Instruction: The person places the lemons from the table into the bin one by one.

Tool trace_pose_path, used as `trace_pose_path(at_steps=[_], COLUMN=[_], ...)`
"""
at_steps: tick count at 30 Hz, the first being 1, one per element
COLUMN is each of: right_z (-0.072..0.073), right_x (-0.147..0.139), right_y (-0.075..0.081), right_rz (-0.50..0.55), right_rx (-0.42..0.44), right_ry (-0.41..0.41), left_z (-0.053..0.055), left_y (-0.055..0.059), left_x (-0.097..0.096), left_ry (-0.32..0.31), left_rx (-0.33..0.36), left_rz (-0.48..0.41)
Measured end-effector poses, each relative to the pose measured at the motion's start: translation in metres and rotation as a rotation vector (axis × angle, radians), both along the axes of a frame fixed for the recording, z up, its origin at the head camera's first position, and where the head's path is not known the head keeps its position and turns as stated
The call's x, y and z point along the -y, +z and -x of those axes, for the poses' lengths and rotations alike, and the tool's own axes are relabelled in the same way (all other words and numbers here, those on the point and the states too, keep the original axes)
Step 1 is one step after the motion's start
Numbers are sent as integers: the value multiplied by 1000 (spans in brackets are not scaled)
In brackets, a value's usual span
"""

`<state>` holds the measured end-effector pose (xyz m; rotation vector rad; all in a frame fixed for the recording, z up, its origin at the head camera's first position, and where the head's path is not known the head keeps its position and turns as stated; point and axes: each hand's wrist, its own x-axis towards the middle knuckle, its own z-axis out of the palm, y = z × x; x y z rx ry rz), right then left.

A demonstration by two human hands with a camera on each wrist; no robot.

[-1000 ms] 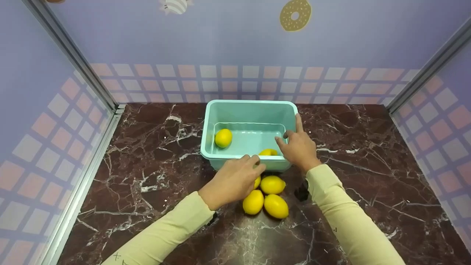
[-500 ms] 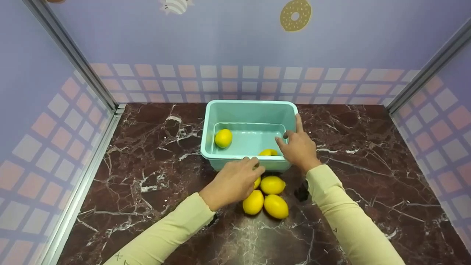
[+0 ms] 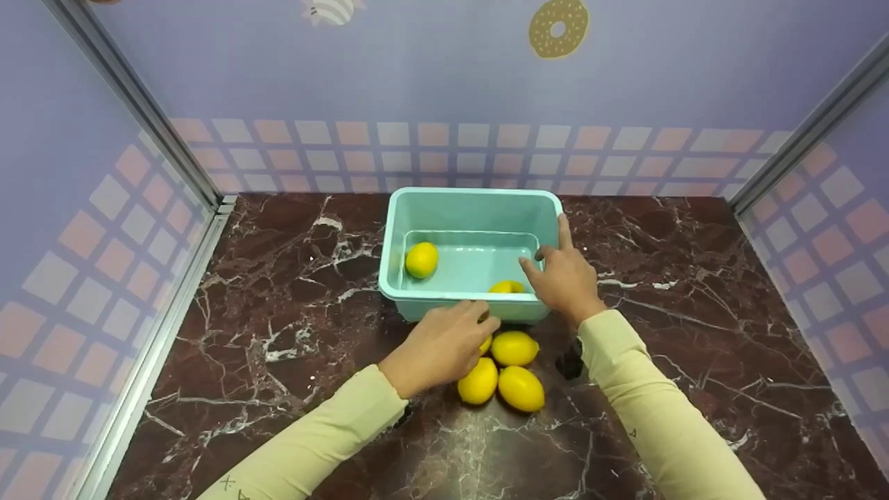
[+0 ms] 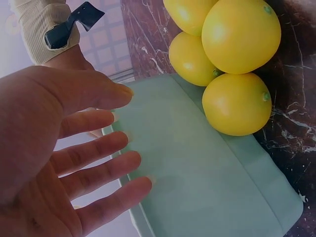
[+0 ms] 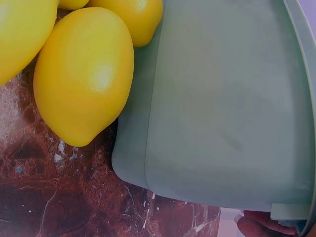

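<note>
My left hand (image 3: pixel 444 344) hovers in front of the light-green plastic bin (image 3: pixel 472 297), above a group of yellow lemons. In the left wrist view its fingers (image 4: pixel 103 170) are spread and hold nothing. Partly hidden beneath it is one lemon (image 3: pixel 485 344); others lie beside it, a lemon (image 3: pixel 514 348), a lemon (image 3: pixel 478 381) and a lemon (image 3: pixel 521 389). My right hand (image 3: pixel 566 281) grips the bin's right rim, thumb toward the inside; fingertips (image 5: pixel 261 224) show below the rim. Inside the bin sit a lemon (image 3: pixel 421 260) at left and yellow fruit (image 3: pixel 506 287) partly hidden behind the front wall.
The bin stands on a dark red marbled tabletop (image 3: pixel 292 292) near the back wall (image 3: pixel 444 83). Side panels with metal frames (image 3: pixel 139 389) bound the table at left and right.
My left hand has lowered slightly, away from the bin's front rim toward the lemons. The right hand, the bin and the lemons have stayed in place.
</note>
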<state>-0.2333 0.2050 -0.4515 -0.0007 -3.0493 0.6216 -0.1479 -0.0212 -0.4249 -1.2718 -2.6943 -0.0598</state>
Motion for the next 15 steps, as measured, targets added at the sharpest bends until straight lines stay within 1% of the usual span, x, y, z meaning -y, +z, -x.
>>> trace_pose_path(at_steps=[5, 15], right_z=[0, -1], right_x=[0, 0], right_y=[0, -1], right_rz=[0, -5], right_rx=[-3, -4], right_ry=[1, 5], left_z=[-1, -2], left_y=[-3, -8], left_x=[-1, -5], left_ry=[13, 9], left_rx=[22, 3], left_rz=[24, 35])
